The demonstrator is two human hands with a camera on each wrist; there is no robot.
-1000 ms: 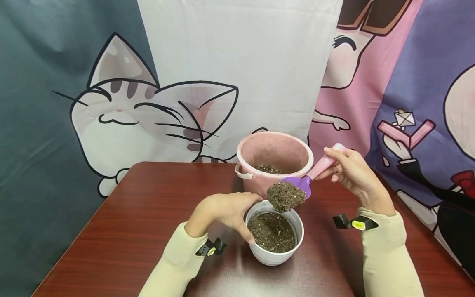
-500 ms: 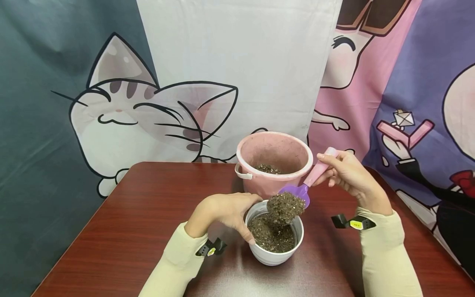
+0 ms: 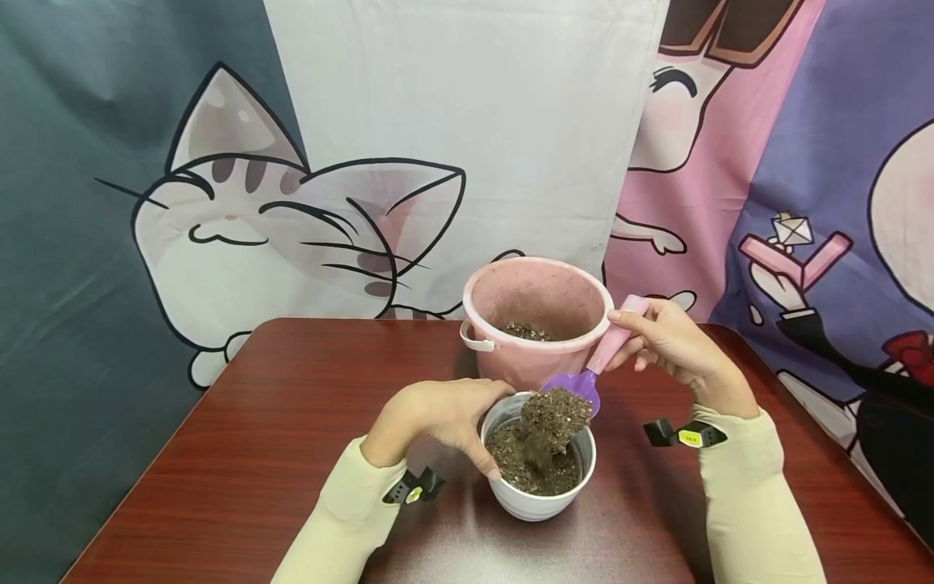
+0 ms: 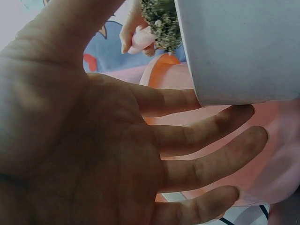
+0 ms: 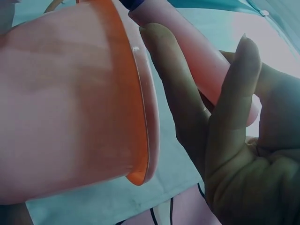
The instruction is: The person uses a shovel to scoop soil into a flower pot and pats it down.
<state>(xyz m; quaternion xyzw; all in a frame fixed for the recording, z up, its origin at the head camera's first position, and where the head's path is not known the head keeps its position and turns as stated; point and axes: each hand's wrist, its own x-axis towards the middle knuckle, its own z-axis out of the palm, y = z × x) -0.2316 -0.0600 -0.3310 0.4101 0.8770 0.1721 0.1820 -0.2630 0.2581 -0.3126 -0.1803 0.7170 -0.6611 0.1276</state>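
Observation:
A white flowerpot (image 3: 536,508) partly filled with dark soil stands on the table. My left hand (image 3: 451,414) holds its rim on the left side, thumb at the near edge and index finger at the far edge; the other fingers (image 4: 220,157) stretch past its outside in the left wrist view. In my right hand (image 3: 674,345) is the pink handle of a small garden trowel (image 3: 611,341). Its purple blade tilts down over the pot, heaped with soil (image 3: 556,418), some of which is falling in. The right wrist view shows the handle (image 5: 192,51) pinched by thumb and fingers.
Close behind the pot stands a pink bucket (image 3: 525,365) with some soil at the bottom and a white handle on its left. The reddish-brown table (image 3: 292,454) reaches back to a cartoon-printed cloth (image 3: 467,105).
My right hand has moved left and slightly down, tilting the trowel lower over the flowerpot. Soil now slides off the blade into it. My left hand has kept its place on the rim.

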